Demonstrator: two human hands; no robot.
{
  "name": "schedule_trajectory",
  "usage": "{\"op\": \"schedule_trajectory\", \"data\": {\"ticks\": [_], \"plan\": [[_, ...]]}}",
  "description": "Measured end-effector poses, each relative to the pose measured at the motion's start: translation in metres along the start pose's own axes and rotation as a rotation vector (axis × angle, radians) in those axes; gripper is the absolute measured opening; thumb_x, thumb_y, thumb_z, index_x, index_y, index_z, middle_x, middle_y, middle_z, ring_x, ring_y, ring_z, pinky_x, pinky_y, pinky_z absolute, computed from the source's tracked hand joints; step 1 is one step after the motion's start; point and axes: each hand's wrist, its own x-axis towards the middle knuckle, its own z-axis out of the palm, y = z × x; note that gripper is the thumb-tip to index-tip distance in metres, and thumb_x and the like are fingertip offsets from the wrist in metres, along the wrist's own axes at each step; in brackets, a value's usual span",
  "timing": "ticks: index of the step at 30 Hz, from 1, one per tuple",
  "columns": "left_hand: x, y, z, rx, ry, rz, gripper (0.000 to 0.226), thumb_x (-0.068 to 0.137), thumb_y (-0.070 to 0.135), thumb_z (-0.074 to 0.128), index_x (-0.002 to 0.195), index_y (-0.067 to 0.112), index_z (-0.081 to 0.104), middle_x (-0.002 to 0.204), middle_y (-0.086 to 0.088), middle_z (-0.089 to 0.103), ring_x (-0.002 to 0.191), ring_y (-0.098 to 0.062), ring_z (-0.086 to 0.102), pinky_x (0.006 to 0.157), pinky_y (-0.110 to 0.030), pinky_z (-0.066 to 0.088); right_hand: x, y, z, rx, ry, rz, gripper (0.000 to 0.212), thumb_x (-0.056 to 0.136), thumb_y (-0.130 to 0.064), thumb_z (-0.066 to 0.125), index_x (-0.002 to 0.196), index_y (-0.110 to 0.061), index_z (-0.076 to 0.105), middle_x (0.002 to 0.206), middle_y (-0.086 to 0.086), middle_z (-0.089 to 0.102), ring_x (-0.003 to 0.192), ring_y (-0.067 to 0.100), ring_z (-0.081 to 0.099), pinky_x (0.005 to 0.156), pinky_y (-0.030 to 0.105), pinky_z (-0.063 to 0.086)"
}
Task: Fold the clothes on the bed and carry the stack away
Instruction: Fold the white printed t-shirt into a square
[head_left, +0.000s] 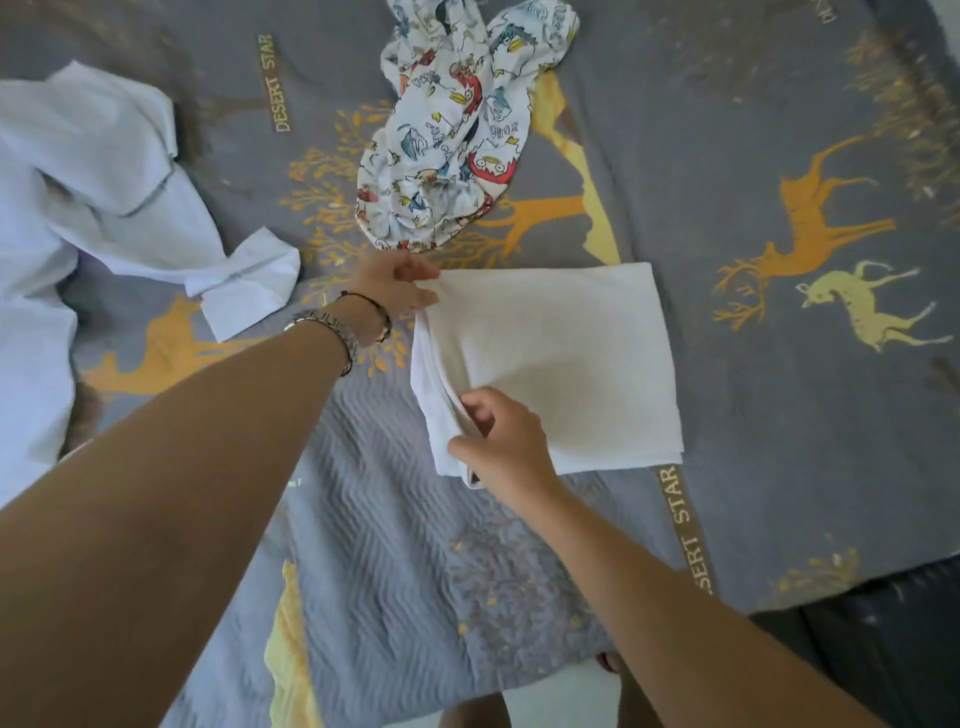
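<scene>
Folding a white garment on the deer-print bed

Lying just right of the picture's centre, the folded white garment (561, 358) forms a rough rectangle on the grey bedspread (779, 415), which is printed with orange and yellow deer and the words "DESERT STAR". The left hand (397, 288) reaches in from 8 o'clock and meets the garment's upper left corner; its fingertips (428, 273) are drawn together on the cloth edge there, pinching it. A metal watch (332, 332) and a thin dark bracelet (374, 309) sit on that wrist. The right hand (501, 439) comes in from 5 o'clock and lies on the garment's lower left corner, fingers curled round a bunched fold of the white cloth, thumb on the near side. The left edge of the garment is lifted and rumpled between the two hands, while its right part lies flat

At 12 o'clock from the garment, close to the left hand but apart from it, a crumpled cartoon-print garment (452, 135) lies in a heap. At 9 to 10 o'clock, well apart, an unfolded white shirt (104, 197) sprawls to the picture's left edge, one cuffed sleeve (244, 280) pointing toward the left wrist. A dark surface (883, 639) shows beyond the bedspread's edge at 4 o'clock
</scene>
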Motion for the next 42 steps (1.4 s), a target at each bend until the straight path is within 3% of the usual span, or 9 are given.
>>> {"op": "schedule_trajectory", "data": {"ticks": [8,13,16,19,21,28,30,33,42], "plan": [[0.018,-0.024,0.01,-0.06,0.124,0.034,0.024,0.078,-0.005,0.067,0.074,0.019,0.063,0.078,0.003,0.061,0.065,-0.01,0.055,0.063,-0.023,0.051,0.011,0.009,0.027,-0.095,-0.004,-0.057,0.031,0.074,-0.016,0.064,0.104,-0.012,0.062,0.096,0.01,0.063,0.089,0.027,0.06,0.079,0.039,0.05],[0.006,-0.022,0.014,-0.026,0.232,0.101,0.028,0.078,-0.002,0.064,0.101,0.014,0.063,0.096,0.0,0.061,0.08,-0.009,0.057,0.082,-0.03,0.051,0.013,0.006,-0.001,0.035,-0.191,-0.027,0.03,0.076,-0.023,0.071,0.105,-0.022,0.064,0.083,-0.01,0.066,0.077,0.002,0.063,0.064,0.011,0.047],[-0.012,-0.022,0.01,-0.193,0.158,0.074,0.021,0.08,-0.004,0.064,0.089,0.015,0.06,0.094,-0.004,0.06,0.084,-0.02,0.058,0.075,-0.034,0.054,0.021,0.007,-0.049,0.092,0.038,-0.128,0.02,0.078,-0.014,0.071,0.096,-0.022,0.066,0.079,-0.016,0.062,0.067,-0.007,0.057,0.064,0.006,0.043],[-0.035,-0.03,0.012,-0.388,-0.016,-0.056,0.026,0.081,-0.004,0.063,0.084,0.022,0.064,0.087,0.0,0.062,0.078,-0.016,0.061,0.059,-0.022,0.055,0.032,0.012,-0.103,-0.018,0.322,-0.2,0.027,0.077,-0.012,0.073,0.101,-0.022,0.063,0.098,-0.018,0.047,0.094,0.01,0.055,0.082,0.022,0.045],[-0.046,-0.039,0.02,-0.409,-0.12,-0.116,0.028,0.081,-0.005,0.064,0.094,0.02,0.065,0.102,-0.004,0.063,0.09,-0.017,0.062,0.074,-0.026,0.055,0.044,0.021,-0.133,-0.056,0.377,-0.117,0.038,0.073,-0.011,0.076,0.107,-0.021,0.063,0.107,-0.008,0.042,0.109,0.022,0.05,0.099,0.034,0.04],[-0.061,-0.068,0.037,-0.433,-0.189,-0.167,0.037,0.074,0.001,0.072,0.097,0.03,0.073,0.115,0.004,0.066,0.092,-0.012,0.068,0.077,-0.028,0.058,0.07,0.052,-0.171,0.111,0.063,0.022,0.05,0.073,0.003,0.073,0.113,-0.024,0.059,0.115,0.013,0.063,0.084,0.008,0.061,0.068,0.013,0.053],[-0.063,-0.07,0.036,-0.453,-0.223,-0.164,0.04,0.076,-0.001,0.069,0.101,0.031,0.071,0.117,0.005,0.064,0.097,-0.013,0.067,0.077,-0.028,0.058,0.073,0.056,-0.176,0.072,0.0,-0.012,0.053,0.073,0.003,0.073,0.114,-0.027,0.058,0.12,0.011,0.058,0.097,0.013,0.06,0.081,0.02,0.054],[-0.066,-0.065,0.039,-0.357,-0.196,-0.121,0.044,0.079,-0.002,0.067,0.106,0.032,0.068,0.121,0.007,0.059,0.103,-0.012,0.061,0.078,-0.024,0.057,0.076,0.06,-0.179,-0.042,0.004,-0.111,0.059,0.07,0.009,0.071,0.119,-0.022,0.057,0.123,0.007,0.043,0.115,0.023,0.051,0.101,0.034,0.043],[-0.074,-0.006,0.071,0.095,0.094,0.019,0.056,0.082,0.002,0.064,0.127,0.033,0.054,0.125,0.003,0.048,0.109,-0.017,0.049,0.092,-0.028,0.044,0.087,0.059,-0.221,-0.166,0.084,-0.323,0.06,0.066,0.012,0.064,0.12,-0.013,0.058,0.112,-0.002,0.041,0.103,0.009,0.047,0.091,0.014,0.037]]}}
